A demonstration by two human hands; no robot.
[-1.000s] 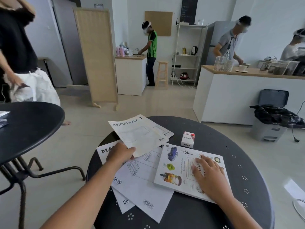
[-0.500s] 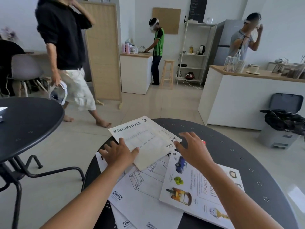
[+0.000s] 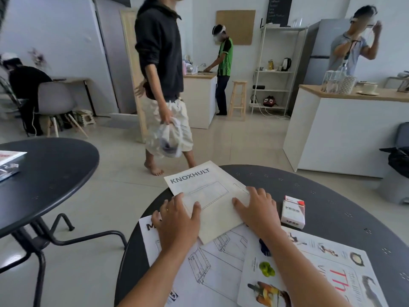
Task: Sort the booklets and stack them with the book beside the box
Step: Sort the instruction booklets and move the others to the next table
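both hands were flat on the knoxhult booklet point(image 3: 210, 196): left hand point(image 3: 177, 222) on its near-left edge, thumb on top, right hand point(image 3: 256, 209) on its right side, fingers spread, neither clamped. other booklets point(image 3: 212, 267) lay under and nearer than the left hand. book point(image 3: 309, 275) sat under the right forearm, box point(image 3: 293, 212) just right of the right hand, all on the bench point(image 3: 332, 196). advice: square the knoxhult first, slide rather than lift, gather the lower booklets beneath, mind the overhang at the far edge.

I'm seeing a cream KNOXHULT booklet point(image 3: 208, 196) with grey lettering, a white-and-red box point(image 3: 293, 212), a colourful picture book point(image 3: 309, 273), dark worktop point(image 3: 332, 196).
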